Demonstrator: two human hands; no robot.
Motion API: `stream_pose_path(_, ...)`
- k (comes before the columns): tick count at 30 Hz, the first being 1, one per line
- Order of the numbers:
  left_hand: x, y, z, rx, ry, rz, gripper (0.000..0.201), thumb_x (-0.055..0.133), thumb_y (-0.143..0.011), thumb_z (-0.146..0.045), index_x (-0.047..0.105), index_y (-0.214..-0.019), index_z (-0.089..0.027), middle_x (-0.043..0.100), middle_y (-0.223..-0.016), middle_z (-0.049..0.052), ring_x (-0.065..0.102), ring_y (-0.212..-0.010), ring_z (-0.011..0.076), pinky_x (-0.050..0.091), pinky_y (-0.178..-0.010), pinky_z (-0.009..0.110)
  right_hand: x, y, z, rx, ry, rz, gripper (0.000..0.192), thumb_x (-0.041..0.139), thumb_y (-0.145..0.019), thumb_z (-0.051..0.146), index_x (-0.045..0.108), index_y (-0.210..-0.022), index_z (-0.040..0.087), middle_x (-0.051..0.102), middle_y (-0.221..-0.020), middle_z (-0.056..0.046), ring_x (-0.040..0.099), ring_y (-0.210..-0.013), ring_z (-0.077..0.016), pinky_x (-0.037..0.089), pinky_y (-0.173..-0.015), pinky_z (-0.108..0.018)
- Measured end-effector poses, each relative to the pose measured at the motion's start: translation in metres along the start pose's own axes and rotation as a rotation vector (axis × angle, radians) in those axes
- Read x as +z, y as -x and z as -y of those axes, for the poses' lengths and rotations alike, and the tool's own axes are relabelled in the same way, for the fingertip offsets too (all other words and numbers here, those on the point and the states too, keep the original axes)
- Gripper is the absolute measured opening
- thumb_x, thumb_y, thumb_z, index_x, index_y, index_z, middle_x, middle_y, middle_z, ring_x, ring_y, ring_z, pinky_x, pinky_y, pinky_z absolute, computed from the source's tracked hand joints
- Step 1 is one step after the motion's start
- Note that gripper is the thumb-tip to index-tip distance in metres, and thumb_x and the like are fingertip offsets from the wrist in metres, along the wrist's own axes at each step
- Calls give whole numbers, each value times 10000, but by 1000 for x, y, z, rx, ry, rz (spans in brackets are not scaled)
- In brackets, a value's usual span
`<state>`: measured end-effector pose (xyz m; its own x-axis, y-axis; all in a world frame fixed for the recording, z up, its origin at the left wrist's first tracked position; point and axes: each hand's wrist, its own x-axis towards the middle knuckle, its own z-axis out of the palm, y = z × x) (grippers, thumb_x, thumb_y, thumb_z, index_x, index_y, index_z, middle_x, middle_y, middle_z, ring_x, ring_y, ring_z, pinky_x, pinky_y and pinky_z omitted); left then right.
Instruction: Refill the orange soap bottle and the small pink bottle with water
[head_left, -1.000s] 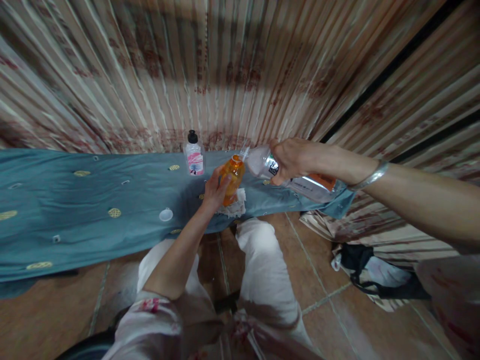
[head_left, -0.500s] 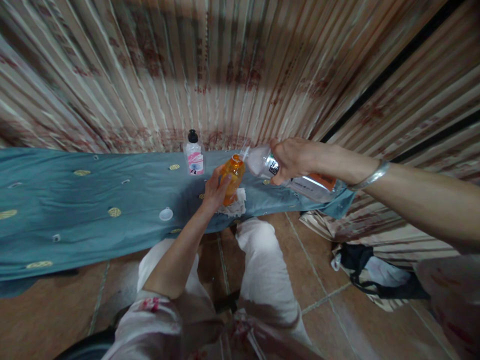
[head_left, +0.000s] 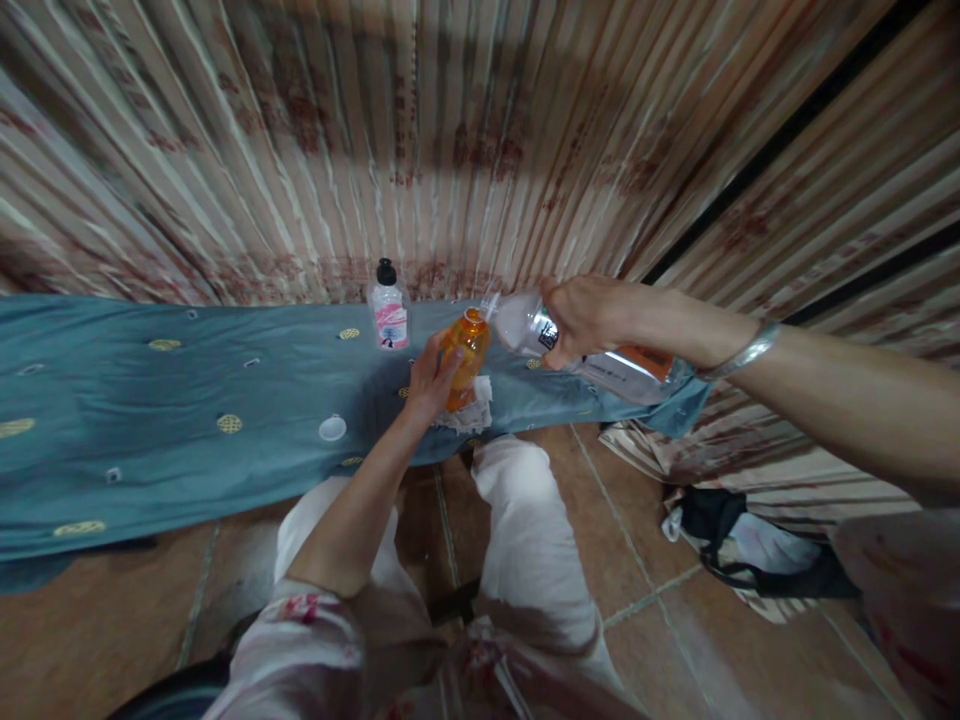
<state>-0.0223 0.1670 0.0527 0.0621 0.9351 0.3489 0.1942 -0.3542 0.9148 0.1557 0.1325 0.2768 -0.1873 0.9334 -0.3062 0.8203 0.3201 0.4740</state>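
My left hand [head_left: 433, 381] is closed around an orange see-through bottle [head_left: 470, 350], its uncapped mouth tilted up to the right. A large clear plastic bottle [head_left: 517, 322] with a label lies nearly sideways in the grip of my right hand [head_left: 585, 318]. Its neck comes right up to the orange bottle's mouth; whether liquid is flowing I cannot make out. Below the orange bottle rests a crumpled whitish cloth [head_left: 474, 408]. Behind and to the left stands a clear bottle with a black cap and pink label [head_left: 391, 318].
A blue-green patterned cloth [head_left: 285, 385] covers the long surface before me, with a small round white lid [head_left: 332, 428] on it. Pleated curtains [head_left: 450, 150] hang behind and to the right. A black and white bundle [head_left: 757, 545] lies on the tiled floor [head_left: 637, 590].
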Motion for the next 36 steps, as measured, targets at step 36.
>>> stream_pose_path(36, 1, 0, 1, 43, 23, -17, 403, 540, -937, -468, 618, -1249, -226, 725, -1243, 79, 683, -1141, 231, 515, -1067, 423, 3, -3, -3, -1, -6, -31, 780, 824, -721, 545, 610, -1311, 83, 763, -1062, -177, 723, -950, -325, 470, -671, -330)
